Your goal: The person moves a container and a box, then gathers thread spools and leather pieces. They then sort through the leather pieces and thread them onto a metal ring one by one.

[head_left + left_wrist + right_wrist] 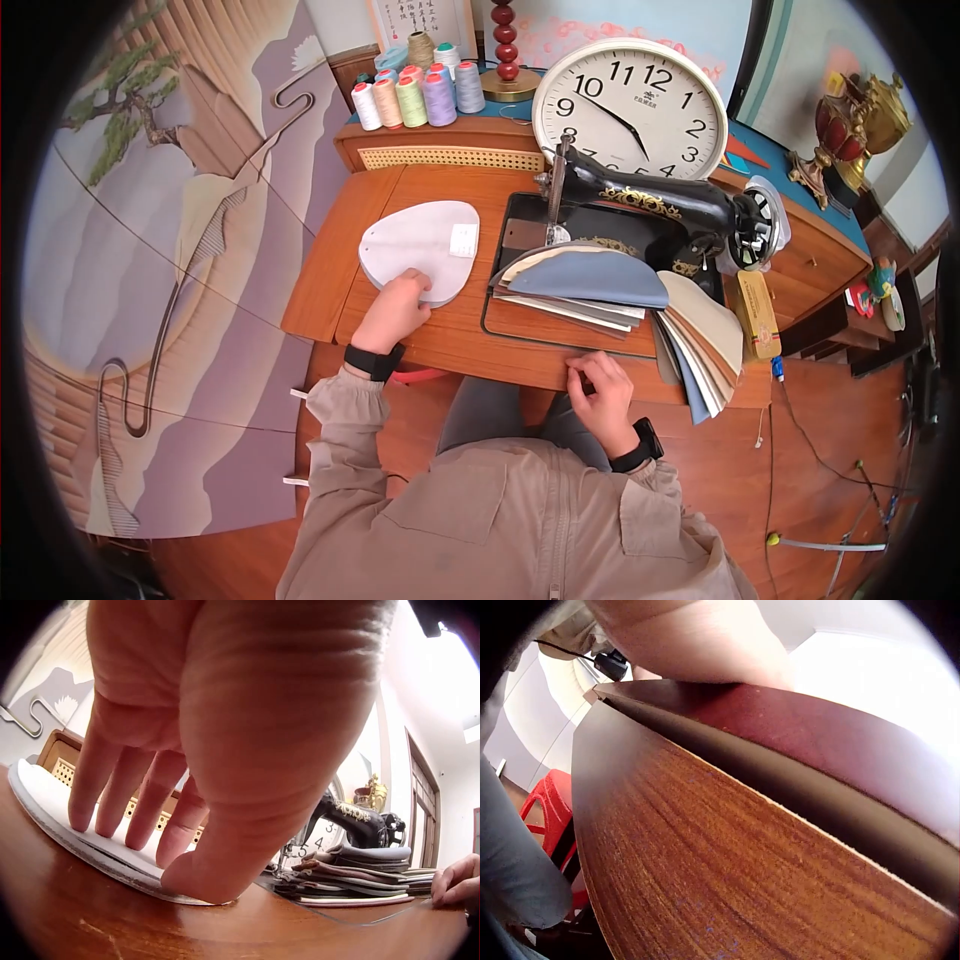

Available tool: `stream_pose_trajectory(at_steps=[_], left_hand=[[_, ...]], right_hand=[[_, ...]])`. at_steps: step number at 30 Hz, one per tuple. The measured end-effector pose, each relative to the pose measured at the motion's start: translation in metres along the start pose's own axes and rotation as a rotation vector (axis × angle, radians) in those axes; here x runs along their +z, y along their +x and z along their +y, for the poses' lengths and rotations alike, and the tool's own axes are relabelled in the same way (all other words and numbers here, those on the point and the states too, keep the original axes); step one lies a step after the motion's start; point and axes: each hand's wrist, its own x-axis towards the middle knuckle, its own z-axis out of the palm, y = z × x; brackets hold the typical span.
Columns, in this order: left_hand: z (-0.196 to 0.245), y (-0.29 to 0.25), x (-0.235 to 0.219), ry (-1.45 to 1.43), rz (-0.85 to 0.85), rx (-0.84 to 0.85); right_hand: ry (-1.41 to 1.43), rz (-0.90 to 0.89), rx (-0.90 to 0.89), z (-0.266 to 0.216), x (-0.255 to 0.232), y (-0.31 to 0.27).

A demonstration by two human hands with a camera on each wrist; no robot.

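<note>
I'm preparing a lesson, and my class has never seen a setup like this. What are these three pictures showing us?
There is no robot here, only a person's bare left hand and right hand. One picture comes from a camera worn on the head, looking forward and down; the other two come from cameras on each wrist. On the brown wooden table sits a black sewing machine with gold decoration, plus a fanned stack of flat pieces topped in blue and another topped in cream. The left hand rests on a flat, rounded, white piece with a small label. The right hand rests at the table's near edge, loosely curled, with nothing visible in it.
</note>
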Motion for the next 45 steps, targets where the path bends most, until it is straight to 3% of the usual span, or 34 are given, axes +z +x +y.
stream_pose_trajectory(at_steps=[9,11,24,27,30,32,34,37,40,42,44,45], left_hand=[[-0.004,0.007,0.000,0.143,-0.094,0.008],[0.000,0.005,-0.005,0.082,-0.035,0.069],[-0.007,0.001,-0.002,0.057,-0.003,0.076],[-0.011,-0.003,0.006,0.092,0.074,0.063],[-0.013,-0.006,0.008,0.017,0.154,-0.083],[-0.024,-0.009,0.009,-0.306,0.289,-0.226],[-0.027,-0.015,0.010,-0.288,0.342,-0.201],[0.006,-0.031,-0.001,-0.328,0.485,-0.088],[0.049,-0.055,-0.004,-0.416,0.406,-0.093],[0.061,-0.071,0.010,-0.413,0.327,0.060],[0.080,-0.084,0.011,-0.371,0.129,0.081],[0.083,-0.089,0.020,-0.392,0.117,0.133]], right_hand=[[0.019,0.009,-0.021,0.003,-0.004,-0.001],[0.026,-0.003,-0.026,0.003,-0.005,-0.002],[0.031,-0.017,-0.028,0.002,-0.006,-0.002],[0.022,-0.013,-0.031,0.004,-0.004,-0.003],[0.014,-0.016,-0.028,0.004,-0.003,-0.003],[0.018,-0.025,-0.026,0.004,-0.004,-0.002],[0.017,-0.037,-0.019,0.004,-0.005,-0.002],[0.011,-0.043,-0.019,0.003,-0.004,-0.001],[0.008,-0.080,-0.012,0.002,-0.005,-0.001],[0.013,-0.123,0.006,0.000,-0.004,-0.001],[0.048,-0.124,0.005,-0.006,-0.003,0.001],[0.046,-0.132,0.006,-0.012,-0.003,0.004]])
